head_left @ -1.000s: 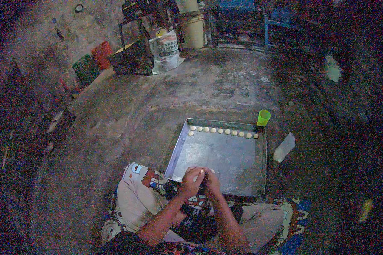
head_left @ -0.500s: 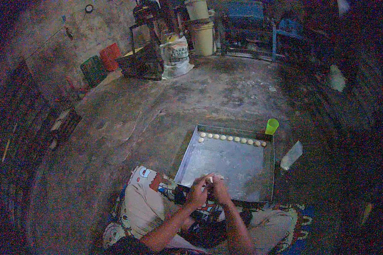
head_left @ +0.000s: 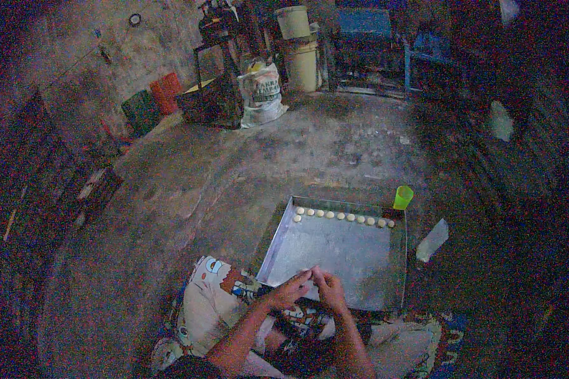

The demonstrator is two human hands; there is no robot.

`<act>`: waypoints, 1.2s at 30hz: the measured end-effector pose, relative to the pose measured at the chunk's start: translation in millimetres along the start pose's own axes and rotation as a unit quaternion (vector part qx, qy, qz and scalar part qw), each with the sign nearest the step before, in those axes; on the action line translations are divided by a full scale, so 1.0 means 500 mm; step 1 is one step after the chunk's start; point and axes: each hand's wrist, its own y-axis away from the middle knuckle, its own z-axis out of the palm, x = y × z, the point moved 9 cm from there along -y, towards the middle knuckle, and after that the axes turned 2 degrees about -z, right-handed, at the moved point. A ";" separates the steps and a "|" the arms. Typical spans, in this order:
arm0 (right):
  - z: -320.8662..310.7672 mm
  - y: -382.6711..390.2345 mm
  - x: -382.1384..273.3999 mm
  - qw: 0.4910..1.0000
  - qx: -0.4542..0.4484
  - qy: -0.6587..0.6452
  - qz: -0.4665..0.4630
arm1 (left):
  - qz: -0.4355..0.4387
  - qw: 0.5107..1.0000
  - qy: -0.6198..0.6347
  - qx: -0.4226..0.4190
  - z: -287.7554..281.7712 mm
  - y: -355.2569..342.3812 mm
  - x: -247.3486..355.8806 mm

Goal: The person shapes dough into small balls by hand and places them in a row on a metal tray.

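Dim wall [head_left: 63, 38], bare floor [head_left: 190, 158] in head view. Metal tray [head_left: 341, 256] before legs [head_left: 212, 300]; pale round pieces [head_left: 340, 216] along its far side, row unchanged. Left hand [head_left: 289, 293], right hand [head_left: 330, 292] meet at fingertips, fingers drawn close; white bit seen there earlier now out of sight, so cannot tell whether anything held. Work apparently remains at hands. Edges lost in darkness.

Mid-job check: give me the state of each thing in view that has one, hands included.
Left hand: fingertips at the right hand's; contents unclear.
Right hand: raised at the tray's near side; contents unclear.
Metal tray: open side up, mostly bare.
Pale rounds: lined along the far wall, one nearer at left.
Green cup: upright, contents unclear.
White sack: standing, bulging.
Pale buckets: stacked.
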 end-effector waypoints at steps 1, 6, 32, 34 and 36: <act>-0.009 0.004 0.003 0.996 -0.006 -0.035 0.083 | -0.082 0.994 0.061 -0.041 -0.005 0.016 0.060; 0.016 0.008 -0.002 0.999 -0.025 -0.029 0.035 | 0.075 0.963 0.257 0.011 0.016 0.002 0.065; -0.002 0.035 -0.019 1.000 0.021 0.003 -0.021 | -0.001 0.957 0.222 0.185 0.037 0.014 0.009; 0.009 0.043 -0.043 0.999 -0.004 0.031 0.022 | -0.033 0.950 0.171 0.258 0.012 0.040 0.043; 0.017 0.037 -0.006 0.995 -0.004 0.096 -0.025 | -0.015 0.940 0.237 0.244 0.025 0.027 0.005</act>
